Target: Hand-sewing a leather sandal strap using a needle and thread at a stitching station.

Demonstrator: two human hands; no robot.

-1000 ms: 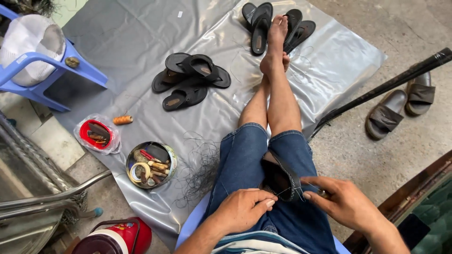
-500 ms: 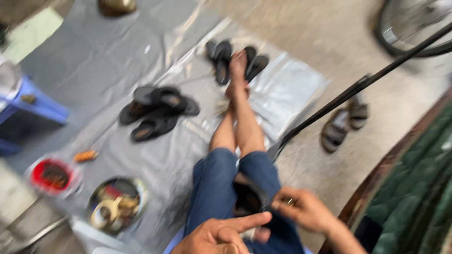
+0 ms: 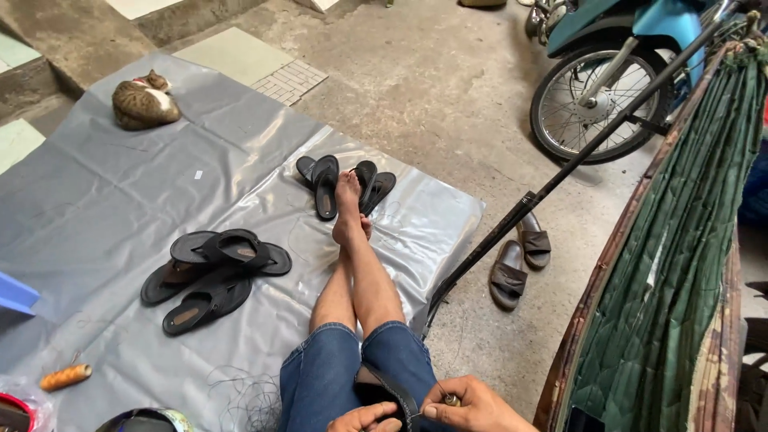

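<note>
I sit with my legs stretched out and crossed over a grey plastic sheet [image 3: 120,184]. A black sandal [image 3: 386,387] lies on my lap between my knees. My left hand [image 3: 364,418] rests on its near edge with the fingers curled against it, mostly cut off by the frame's bottom. Just to the right, my right hand [image 3: 474,405] pinches a small metal tool [image 3: 450,398] between thumb and forefinger, close to the sandal's strap. A thin thread seems to run from it to the sandal.
Several black sandals [image 3: 212,276] lie on the sheet, two more pairs [image 3: 326,182] by my feet. A cat [image 3: 142,102] sleeps far left. Brown slippers [image 3: 520,260], a black pole [image 3: 560,180], a motorbike wheel [image 3: 596,104] and a green hammock [image 3: 680,264] are to the right. An orange spool [image 3: 66,376] and tangled thread [image 3: 244,392] lie near left.
The view has lifted up and to the right, bringing in the cat, wheel and hammock. Both hands stay on the sandal in my lap, now at the bottom edge.
</note>
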